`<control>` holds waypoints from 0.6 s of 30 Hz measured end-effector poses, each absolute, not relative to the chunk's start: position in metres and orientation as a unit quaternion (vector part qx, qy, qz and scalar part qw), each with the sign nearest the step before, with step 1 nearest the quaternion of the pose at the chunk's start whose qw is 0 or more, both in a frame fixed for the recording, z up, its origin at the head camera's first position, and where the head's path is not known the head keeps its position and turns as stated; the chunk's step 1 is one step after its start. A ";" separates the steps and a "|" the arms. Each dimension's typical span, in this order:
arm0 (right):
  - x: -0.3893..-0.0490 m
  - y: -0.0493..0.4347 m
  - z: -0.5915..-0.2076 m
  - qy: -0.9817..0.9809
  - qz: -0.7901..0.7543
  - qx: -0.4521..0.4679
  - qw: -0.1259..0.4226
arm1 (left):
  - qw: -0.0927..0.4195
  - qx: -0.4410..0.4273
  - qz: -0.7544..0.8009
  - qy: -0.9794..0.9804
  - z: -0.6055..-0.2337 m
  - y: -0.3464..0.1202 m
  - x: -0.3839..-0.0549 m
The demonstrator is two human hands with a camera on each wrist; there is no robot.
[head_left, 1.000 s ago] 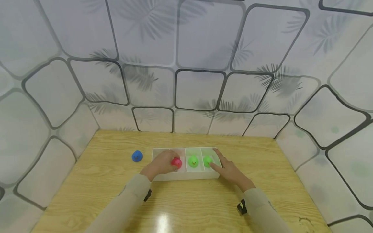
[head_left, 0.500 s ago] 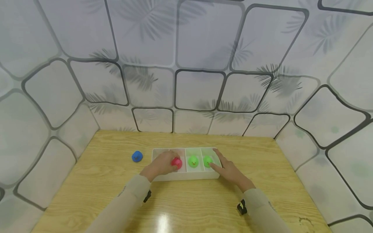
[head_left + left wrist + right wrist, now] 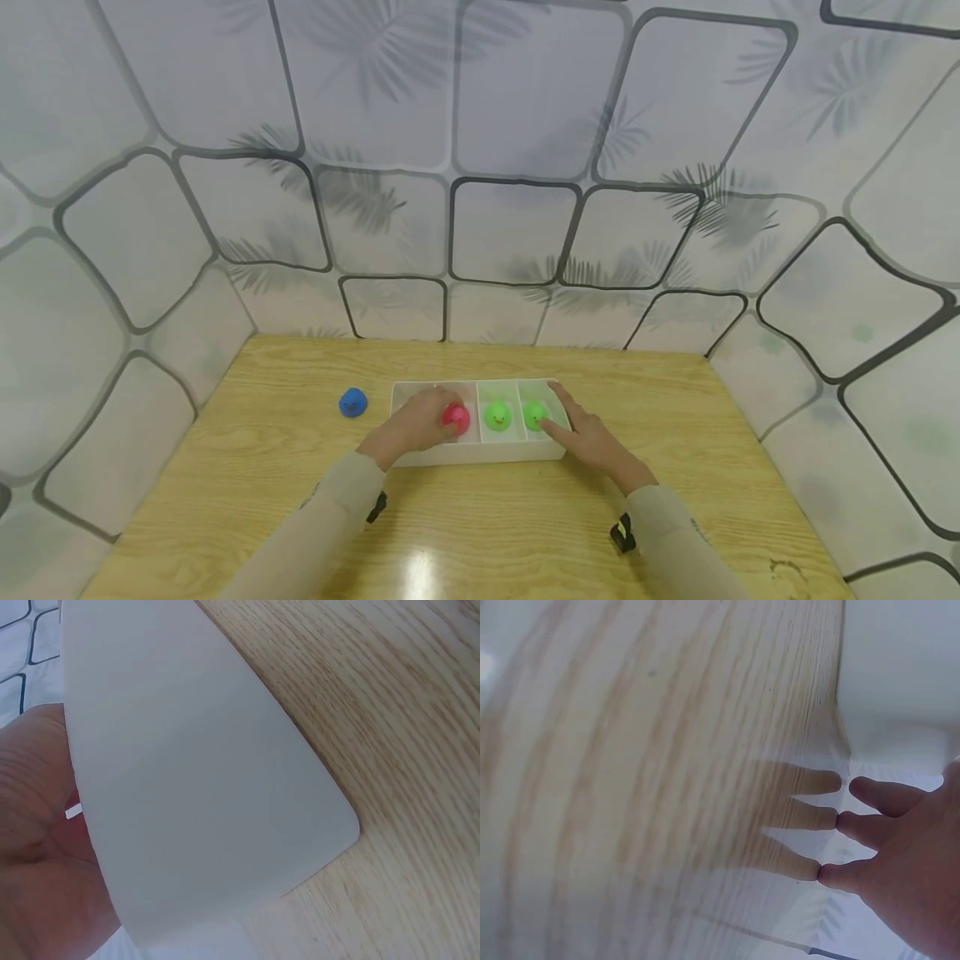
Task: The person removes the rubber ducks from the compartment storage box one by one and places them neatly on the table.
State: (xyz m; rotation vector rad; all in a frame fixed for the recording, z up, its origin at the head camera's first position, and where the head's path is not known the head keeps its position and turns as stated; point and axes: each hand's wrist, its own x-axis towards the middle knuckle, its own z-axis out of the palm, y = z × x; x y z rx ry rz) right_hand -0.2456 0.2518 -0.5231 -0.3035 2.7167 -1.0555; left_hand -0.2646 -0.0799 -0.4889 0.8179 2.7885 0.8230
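Note:
A white compartment tray (image 3: pixel 480 452) lies on the table. My left hand (image 3: pixel 416 419) reaches over its left part and pinches a pink duck toy (image 3: pixel 457 419), which sits low in a compartment. Two green duck toys, the middle one (image 3: pixel 497 416) and the right one (image 3: pixel 535 414), occupy the compartments to the right. Against the tray's right end rests my right hand (image 3: pixel 592 439), its thumb over the near rim by the right green duck. In the right wrist view its straight fingers (image 3: pixel 859 874) touch the table. The tray's side wall (image 3: pixel 210 772) covers part of my left hand in the left wrist view.
A blue duck toy (image 3: pixel 353 402) lies on the wood-grain table (image 3: pixel 510 525), left of the tray. Patterned cloth walls (image 3: pixel 510 233) stand behind the table and along both sides. Black wrist straps (image 3: pixel 622 533) show under the sleeves.
The pink duck and my left fingers have shifted very slightly to the right. My right hand, the tray and the other ducks stay where they were.

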 end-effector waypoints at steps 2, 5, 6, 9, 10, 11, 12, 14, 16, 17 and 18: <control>-0.246 0.252 -0.524 0.922 -0.358 -0.102 0.106 | 0.054 0.278 0.275 0.919 -0.489 -0.081 -0.264; -0.246 0.252 -0.524 0.922 -0.357 -0.102 0.106 | 0.046 0.284 0.280 0.916 -0.488 -0.083 -0.264; -0.246 0.252 -0.524 0.923 -0.356 -0.103 0.104 | 0.047 0.283 0.284 0.915 -0.488 -0.084 -0.263; -0.245 0.252 -0.523 0.923 -0.354 -0.106 0.102 | 0.057 0.270 0.302 0.913 -0.485 -0.086 -0.263; -0.245 0.252 -0.524 0.924 -0.355 -0.106 0.101 | 0.062 0.264 0.309 0.912 -0.484 -0.087 -0.264; -0.245 0.252 -0.524 0.923 -0.355 -0.107 0.101 | 0.069 0.259 0.317 0.910 -0.482 -0.088 -0.264; -0.245 0.252 -0.524 0.923 -0.356 -0.108 0.101 | 0.073 0.254 0.325 0.908 -0.480 -0.089 -0.264; -0.245 0.253 -0.524 0.922 -0.358 -0.109 0.103 | 0.076 0.248 0.333 0.907 -0.476 -0.092 -0.264; -0.246 0.253 -0.525 0.921 -0.361 -0.106 0.105 | 0.067 0.252 0.336 0.905 -0.472 -0.096 -0.265; -0.246 0.252 -0.525 0.921 -0.360 -0.108 0.104 | 0.062 0.254 0.338 0.904 -0.470 -0.099 -0.265; -0.246 0.252 -0.525 0.921 -0.359 -0.109 0.103 | 0.052 0.257 0.336 0.905 -0.468 -0.100 -0.265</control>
